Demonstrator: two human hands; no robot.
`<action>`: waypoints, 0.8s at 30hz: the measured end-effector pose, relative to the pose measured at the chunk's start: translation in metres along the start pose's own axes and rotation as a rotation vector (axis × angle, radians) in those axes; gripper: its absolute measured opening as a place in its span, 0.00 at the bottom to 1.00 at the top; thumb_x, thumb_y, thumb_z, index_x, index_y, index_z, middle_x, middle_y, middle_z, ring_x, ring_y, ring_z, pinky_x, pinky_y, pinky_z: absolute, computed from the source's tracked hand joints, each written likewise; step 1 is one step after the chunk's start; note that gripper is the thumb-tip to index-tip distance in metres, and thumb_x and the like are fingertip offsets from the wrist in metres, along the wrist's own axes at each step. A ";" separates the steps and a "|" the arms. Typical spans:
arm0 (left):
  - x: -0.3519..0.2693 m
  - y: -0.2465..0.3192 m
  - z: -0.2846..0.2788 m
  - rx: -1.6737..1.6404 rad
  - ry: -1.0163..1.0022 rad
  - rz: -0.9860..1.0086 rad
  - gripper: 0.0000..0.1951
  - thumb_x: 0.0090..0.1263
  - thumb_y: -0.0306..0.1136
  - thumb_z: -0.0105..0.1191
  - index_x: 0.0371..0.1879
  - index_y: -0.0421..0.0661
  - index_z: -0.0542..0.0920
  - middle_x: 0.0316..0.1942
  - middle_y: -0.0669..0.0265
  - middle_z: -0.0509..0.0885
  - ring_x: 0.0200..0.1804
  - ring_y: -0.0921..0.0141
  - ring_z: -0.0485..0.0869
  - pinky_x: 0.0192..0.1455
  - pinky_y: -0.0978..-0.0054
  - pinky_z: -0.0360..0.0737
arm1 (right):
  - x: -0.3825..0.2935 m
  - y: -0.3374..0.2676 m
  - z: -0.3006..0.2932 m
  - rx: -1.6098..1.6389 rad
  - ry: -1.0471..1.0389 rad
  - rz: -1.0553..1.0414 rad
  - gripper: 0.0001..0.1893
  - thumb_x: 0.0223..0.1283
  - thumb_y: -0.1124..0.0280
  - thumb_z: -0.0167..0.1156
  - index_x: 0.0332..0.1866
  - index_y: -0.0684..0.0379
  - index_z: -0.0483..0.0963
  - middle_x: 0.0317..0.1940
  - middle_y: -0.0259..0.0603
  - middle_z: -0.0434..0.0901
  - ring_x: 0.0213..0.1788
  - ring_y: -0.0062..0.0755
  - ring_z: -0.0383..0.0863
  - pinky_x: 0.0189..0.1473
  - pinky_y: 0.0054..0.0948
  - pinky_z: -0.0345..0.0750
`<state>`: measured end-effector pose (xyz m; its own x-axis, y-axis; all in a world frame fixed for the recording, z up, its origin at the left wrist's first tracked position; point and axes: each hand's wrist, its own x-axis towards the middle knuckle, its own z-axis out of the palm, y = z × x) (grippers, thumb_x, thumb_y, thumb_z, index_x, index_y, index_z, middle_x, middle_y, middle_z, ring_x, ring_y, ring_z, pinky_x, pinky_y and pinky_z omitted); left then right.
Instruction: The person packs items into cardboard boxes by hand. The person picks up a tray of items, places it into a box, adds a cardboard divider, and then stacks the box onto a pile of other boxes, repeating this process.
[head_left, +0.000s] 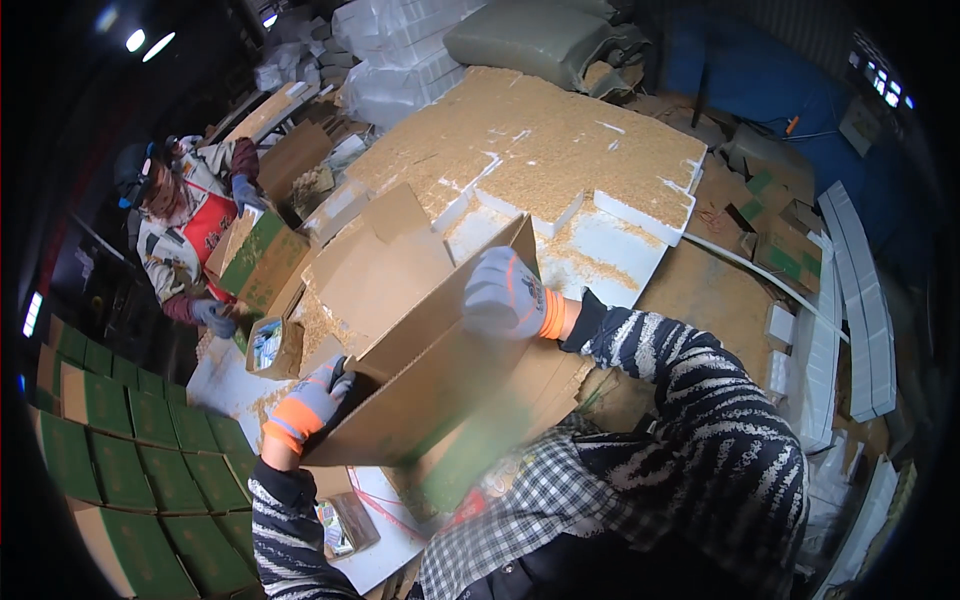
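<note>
A large open cardboard box (420, 382) with a green printed area is tilted in front of me, its flaps spread. At its left end, my left hand (319, 397), in a grey and orange glove, grips the upper edge. My right hand (504, 294), gloved alike, is closed at the far right edge of the box; its fingers are partly hidden and blurred, so its hold cannot be told. Behind the box lies a broad layer of tan granular material (540, 142) in white foam trays. A small carton of packets (276, 349) stands beyond my left hand.
A co-worker (187, 225) in a red apron handles a green and brown box (262, 259) across on the left. Green boxes (142, 465) are stacked at the lower left. Another packet carton (346, 525) lies near my left forearm. White foam pieces (859, 300) stand at the right.
</note>
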<state>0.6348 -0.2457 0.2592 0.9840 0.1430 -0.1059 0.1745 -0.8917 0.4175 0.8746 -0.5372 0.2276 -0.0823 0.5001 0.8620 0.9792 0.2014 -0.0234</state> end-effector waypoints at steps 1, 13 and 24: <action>0.005 0.004 -0.013 0.024 -0.168 -0.081 0.17 0.71 0.39 0.51 0.53 0.41 0.74 0.44 0.48 0.83 0.49 0.50 0.80 0.51 0.62 0.76 | 0.006 -0.011 -0.012 -0.021 0.004 0.001 0.10 0.52 0.63 0.64 0.39 0.51 0.79 0.28 0.30 0.76 0.34 0.35 0.75 0.42 0.35 0.72; 0.026 0.006 0.022 -0.135 0.746 0.301 0.20 0.74 0.41 0.41 0.47 0.37 0.81 0.40 0.60 0.83 0.38 0.66 0.78 0.45 0.71 0.73 | 0.004 -0.052 0.006 0.042 -0.258 0.103 0.15 0.61 0.54 0.57 0.45 0.52 0.76 0.36 0.42 0.82 0.38 0.42 0.81 0.40 0.38 0.74; -0.001 0.073 0.078 0.339 0.336 0.511 0.18 0.59 0.32 0.57 0.51 0.48 0.80 0.39 0.61 0.82 0.40 0.58 0.79 0.44 0.64 0.75 | 0.002 -0.074 0.031 -0.096 -0.094 0.284 0.21 0.55 0.68 0.60 0.57 0.52 0.74 0.49 0.39 0.80 0.47 0.41 0.79 0.49 0.37 0.75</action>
<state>0.6439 -0.3446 0.2199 0.9067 -0.2542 0.3365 -0.2801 -0.9595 0.0299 0.7965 -0.5245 0.2154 0.1851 0.6015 0.7771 0.9781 -0.0358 -0.2053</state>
